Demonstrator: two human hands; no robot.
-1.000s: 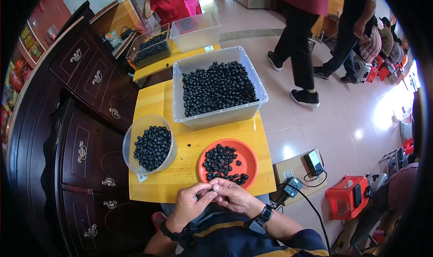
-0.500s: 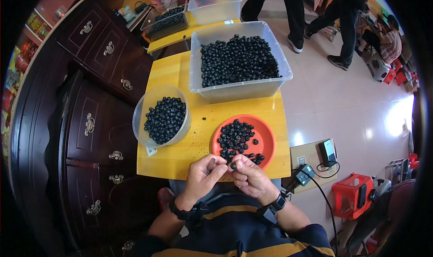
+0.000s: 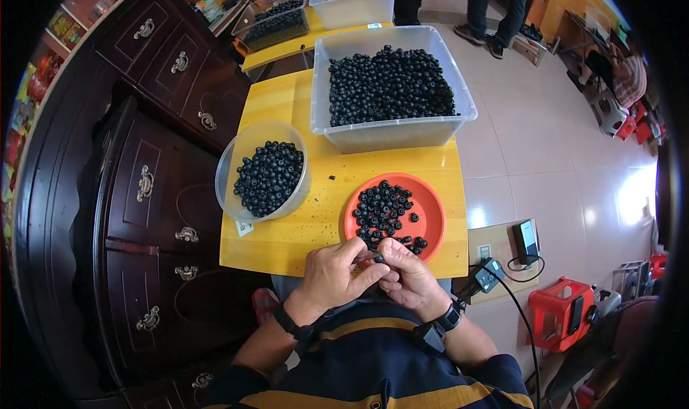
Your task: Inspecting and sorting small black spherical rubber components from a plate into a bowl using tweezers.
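one dark bead [image 3: 380, 259] is pinched by the right hand [image 3: 415, 283], between both hands' fingertips; whether it is also gripped by the left hand [image 3: 331, 274] cannot be told. its axis is hidden — the orange plate [image 3: 429, 212] of beads [image 3: 379, 202] is set just beyond, nearer the right.

Yellow tabletop [image 3: 280, 247]: lg clear bin [image 3: 393, 138] at far end, round clear tub [image 3: 276, 131] nr L, red plate [image 3: 429, 219] nr R, sm blk bit [image 3: 331, 178] btwn, dk crumbs [image 3: 316, 221] abt.
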